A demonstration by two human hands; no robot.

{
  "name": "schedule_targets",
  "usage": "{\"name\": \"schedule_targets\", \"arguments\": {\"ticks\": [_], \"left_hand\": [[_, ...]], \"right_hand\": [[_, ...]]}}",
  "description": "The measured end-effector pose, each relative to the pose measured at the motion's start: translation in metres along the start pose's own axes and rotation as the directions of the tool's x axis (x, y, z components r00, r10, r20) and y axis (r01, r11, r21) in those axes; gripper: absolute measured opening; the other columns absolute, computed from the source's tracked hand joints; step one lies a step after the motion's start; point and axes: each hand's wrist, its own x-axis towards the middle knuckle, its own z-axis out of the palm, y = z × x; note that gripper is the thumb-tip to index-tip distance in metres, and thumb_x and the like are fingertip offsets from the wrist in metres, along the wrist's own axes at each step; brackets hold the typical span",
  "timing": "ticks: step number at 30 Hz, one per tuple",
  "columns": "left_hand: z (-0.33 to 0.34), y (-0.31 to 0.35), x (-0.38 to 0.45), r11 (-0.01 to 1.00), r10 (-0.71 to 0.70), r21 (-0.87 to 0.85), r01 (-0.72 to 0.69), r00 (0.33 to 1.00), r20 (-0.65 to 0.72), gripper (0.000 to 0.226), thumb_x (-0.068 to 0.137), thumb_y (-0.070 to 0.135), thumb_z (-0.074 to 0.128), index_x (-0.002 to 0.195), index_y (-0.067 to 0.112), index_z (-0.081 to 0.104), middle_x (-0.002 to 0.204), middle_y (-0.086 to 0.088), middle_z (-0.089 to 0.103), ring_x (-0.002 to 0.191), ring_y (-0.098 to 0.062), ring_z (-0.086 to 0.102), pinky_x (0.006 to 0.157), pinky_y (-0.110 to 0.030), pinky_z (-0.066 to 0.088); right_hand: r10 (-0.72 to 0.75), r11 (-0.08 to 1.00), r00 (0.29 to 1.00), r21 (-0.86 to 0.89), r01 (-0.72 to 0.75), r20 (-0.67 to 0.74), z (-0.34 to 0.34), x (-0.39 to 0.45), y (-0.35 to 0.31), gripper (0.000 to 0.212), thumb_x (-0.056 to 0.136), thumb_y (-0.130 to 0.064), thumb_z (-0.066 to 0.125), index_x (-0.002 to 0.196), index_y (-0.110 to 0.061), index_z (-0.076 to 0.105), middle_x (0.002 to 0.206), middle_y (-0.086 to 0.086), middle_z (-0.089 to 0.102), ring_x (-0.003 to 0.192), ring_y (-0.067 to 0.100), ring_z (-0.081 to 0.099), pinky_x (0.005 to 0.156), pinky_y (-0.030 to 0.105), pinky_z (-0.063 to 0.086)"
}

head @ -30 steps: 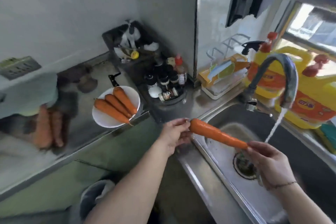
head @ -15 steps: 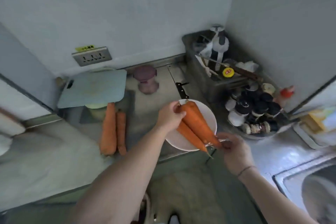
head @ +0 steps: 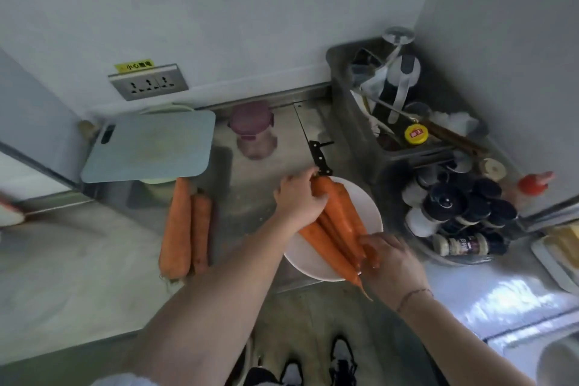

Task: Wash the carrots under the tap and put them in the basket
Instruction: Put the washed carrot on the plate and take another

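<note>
Steel counter (head: 257,222) under grey walls. My left hand (head: 297,200) curls its fingers round the thick top end of a carrot (head: 336,213) lying on the white plate (head: 371,207) among the other carrots. My right hand (head: 391,263) is at the thin tips of the same pile; it is motion-blurred, so I cannot tell whether it grips one. Left of my left hand, two more carrots (head: 185,226) lie side by side on the counter, below a blue cutting board (head: 150,147). Just beyond my left knuckles: a black-handled knife (head: 319,157). Right of the plate: spice jars (head: 460,207).
</note>
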Motion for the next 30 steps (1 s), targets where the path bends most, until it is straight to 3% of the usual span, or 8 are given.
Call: {"name": "schedule_targets", "arguments": {"ticks": [7,12,15,18,20,22,28,30], "left_hand": [[-0.008,-0.013,-0.017,0.998,0.012,0.068,-0.010,0.999,-0.030,0.058,0.091,0.045,0.061,0.145,0.033,0.044,0.145,0.003,0.052,0.137,-0.025,0.041,0.113,-0.046,0.031],[-0.048,-0.066,-0.051,0.985,0.041,0.172,-0.014,0.987,-0.156,0.042,0.088,0.039,0.062,0.129,0.028,0.062,0.131,0.000,0.061,0.128,-0.027,0.046,0.107,-0.042,0.037],[-0.082,-0.110,-0.078,0.989,0.019,0.146,0.036,0.935,-0.354,0.041,0.086,0.032,0.062,0.126,0.025,0.063,0.131,0.001,0.059,0.126,-0.028,0.049,0.108,-0.043,0.039],[-0.113,-0.132,-0.106,0.956,-0.145,0.155,0.251,0.857,-0.494,0.057,0.088,0.044,0.060,0.141,0.028,0.044,0.135,-0.001,0.051,0.125,-0.029,0.045,0.102,-0.040,0.039],[-0.121,-0.140,-0.117,0.904,-0.334,0.122,0.410,0.855,-0.398,0.075,0.086,0.056,0.061,0.147,0.028,0.030,0.136,-0.003,0.044,0.128,-0.029,0.042,0.103,-0.044,0.039],[-0.121,-0.157,-0.122,0.858,-0.467,0.071,0.508,0.831,-0.304,0.080,0.080,0.062,0.065,0.143,0.022,0.036,0.134,-0.005,0.044,0.125,-0.031,0.047,0.100,-0.045,0.043],[-0.113,-0.195,-0.118,0.845,-0.494,0.099,0.526,0.838,-0.232,0.057,0.073,0.063,0.065,0.112,0.022,0.058,0.108,0.000,0.062,0.100,-0.027,0.064,0.081,-0.037,0.052],[-0.116,-0.197,-0.118,0.861,-0.480,0.070,0.504,0.851,-0.214,0.055,0.068,0.062,0.064,0.106,0.022,0.061,0.100,0.000,0.064,0.093,-0.025,0.065,0.077,-0.036,0.054]], "right_hand": [[-0.078,0.996,0.997,-0.041,0.078,-0.003,-0.009,0.016,0.000,0.032,0.086,-0.044,0.055,0.116,-0.036,0.061,0.126,-0.013,0.057,0.115,0.019,0.048,0.096,0.036,0.046],[-0.403,0.914,0.914,-0.078,0.398,-0.054,0.007,0.036,-0.051,0.039,0.080,-0.044,0.049,0.111,-0.030,0.068,0.110,-0.006,0.066,0.110,0.028,0.054,0.095,0.044,0.046],[-0.537,0.840,0.843,0.076,0.538,-0.031,0.024,0.037,-0.110,0.031,0.085,-0.030,0.053,0.110,-0.021,0.069,0.103,-0.001,0.067,0.101,0.025,0.061,0.091,0.039,0.050],[-0.488,0.818,0.869,0.386,0.427,0.074,0.046,0.033,-0.177,0.027,0.087,-0.027,0.064,0.113,-0.020,0.069,0.101,-0.003,0.065,0.091,0.013,0.061,0.088,0.037,0.053],[-0.410,0.829,0.885,0.493,0.262,0.220,0.059,0.040,-0.215,0.021,0.090,-0.025,0.065,0.111,-0.025,0.067,0.099,-0.009,0.063,0.092,0.009,0.059,0.090,0.029,0.048],[-0.302,0.856,0.898,0.506,0.108,0.320,0.071,0.050,-0.243,0.019,0.091,-0.028,0.063,0.110,-0.027,0.066,0.103,-0.007,0.065,0.099,0.011,0.058,0.090,0.026,0.045],[-0.150,0.873,0.932,0.487,-0.033,0.331,0.094,0.067,-0.261,0.023,0.090,-0.028,0.064,0.112,-0.024,0.065,0.102,-0.008,0.064,0.098,0.009,0.059,0.087,0.025,0.045],[-0.110,0.857,0.938,0.509,-0.077,0.328,0.098,0.072,-0.259,0.016,0.088,-0.030,0.066,0.103,-0.027,0.066,0.098,-0.007,0.069,0.096,0.014,0.065,0.088,0.033,0.053]]}}
